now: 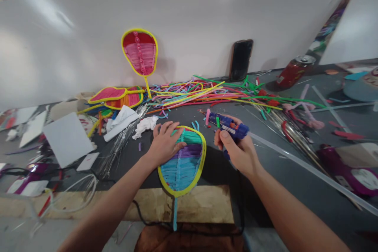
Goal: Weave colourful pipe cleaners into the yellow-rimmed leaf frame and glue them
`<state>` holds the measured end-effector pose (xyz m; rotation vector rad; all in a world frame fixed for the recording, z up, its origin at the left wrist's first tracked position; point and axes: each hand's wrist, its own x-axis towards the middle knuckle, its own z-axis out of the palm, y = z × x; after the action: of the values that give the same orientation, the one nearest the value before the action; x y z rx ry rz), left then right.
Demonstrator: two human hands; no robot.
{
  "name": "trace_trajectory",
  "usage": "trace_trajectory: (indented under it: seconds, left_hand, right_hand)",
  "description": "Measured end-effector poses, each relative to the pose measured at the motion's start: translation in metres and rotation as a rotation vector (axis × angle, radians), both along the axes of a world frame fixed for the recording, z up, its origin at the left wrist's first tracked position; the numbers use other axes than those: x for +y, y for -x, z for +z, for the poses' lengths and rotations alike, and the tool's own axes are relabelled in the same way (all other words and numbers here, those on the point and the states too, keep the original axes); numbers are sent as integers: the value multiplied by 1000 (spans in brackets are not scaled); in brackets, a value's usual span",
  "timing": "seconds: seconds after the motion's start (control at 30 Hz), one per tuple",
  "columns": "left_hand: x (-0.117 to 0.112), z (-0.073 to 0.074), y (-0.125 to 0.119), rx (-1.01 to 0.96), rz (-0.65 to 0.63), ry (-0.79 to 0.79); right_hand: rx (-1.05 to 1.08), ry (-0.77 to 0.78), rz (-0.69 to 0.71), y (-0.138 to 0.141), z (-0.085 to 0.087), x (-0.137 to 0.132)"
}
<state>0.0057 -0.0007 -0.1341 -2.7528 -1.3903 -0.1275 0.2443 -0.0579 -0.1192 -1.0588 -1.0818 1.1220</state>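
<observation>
A fan made of teal, purple and blue pipe cleaners with a yellow rim (184, 165) lies flat on the dark table in front of me, its handle pointing toward me. My left hand (165, 143) rests flat on the fan's upper left part, fingers spread. My right hand (238, 149) grips a blue hot glue gun (228, 126) just right of the fan, nozzle pointing left toward the fan's top edge.
A pile of loose coloured pipe cleaners (206, 94) lies behind the fan. A red-pink fan (140, 53) leans on the white wall, two more fans (116, 96) lie at left. A black phone (240, 59), a red can (293, 71), white cards (66, 138) and clear glue sticks (310, 169) surround the work area.
</observation>
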Motion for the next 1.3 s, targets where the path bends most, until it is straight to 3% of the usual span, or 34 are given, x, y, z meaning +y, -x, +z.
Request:
trace_trajectory:
  seconds: [0.2,0.4,0.57,0.77,1.07,1.3]
  left_hand:
    - [-1,2,0,-21,12,11]
    - [6,4,4,-168,44,30]
    - [17,15,0,-312,70,-9]
    - [36,28,-34,-277,95,76]
    - [93,7,-95,-165,99,126]
    - [109,2,-106,-183,98,128]
  right_hand:
    - [-17,-36,-17,-3,8,0]
    - [56,-106,-184,-18,19,4]
    - [132,-127,-294,-28,21,8]
    - [166,-133,-344,-30,26,10]
    - [167,-85,-269,-28,17,14]
    - [127,-50,-253,-27,21,13]
